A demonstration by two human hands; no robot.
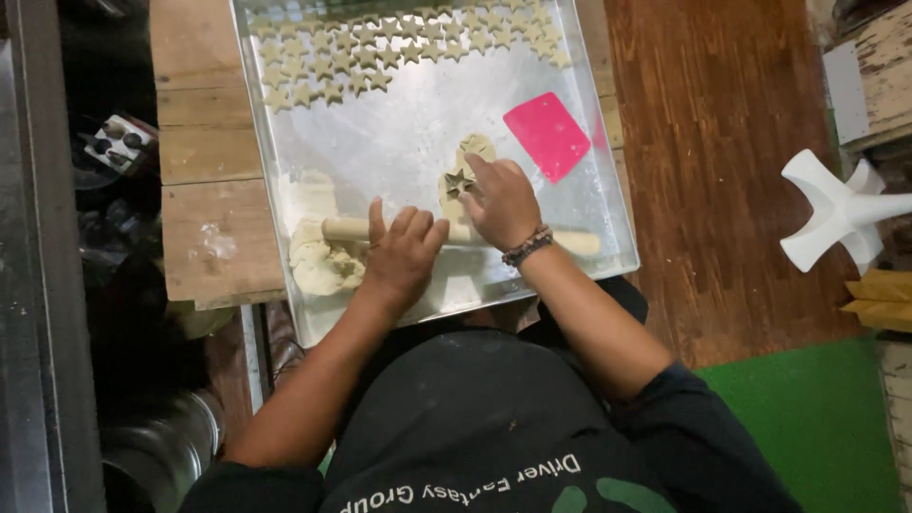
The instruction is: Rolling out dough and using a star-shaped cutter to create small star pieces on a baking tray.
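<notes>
Looking down on a shiny metal tray (399, 142) set on a pale wooden surface (204, 142). Left hand (404, 252) resting palm-down on a wooden rolling pin (347, 229), fingers spread loosely over it, not wrapped around. Rolling pin lying left to right across the near part of the tray, its left end over a lump of pale dough (323, 266) at the near left corner. Right hand (502, 201) just beyond the pin, fingers bent and pressing down on a small star-shaped cutter (459, 180). Cutter sitting on a flattened piece of dough (472, 152) in the middle of the tray. Beaded bracelet (527, 246) around the right wrist.

Further back, rows of cut dough stars (399, 52) lined up along the far edge of the tray, thinning out toward the left. Flat pink scraper (546, 136), a rounded rectangle, lying just right of the flattened dough, apart from it.

Off to the right, dark reddish wooden floor (722, 161) with a green mat (817, 418) nearer in. White plastic stand (836, 214) with spread legs at the right edge, and yellowish folded packets (879, 299) just below it. On the left, in shadow, a small white-and-dark object (119, 142), too dim to make out.
</notes>
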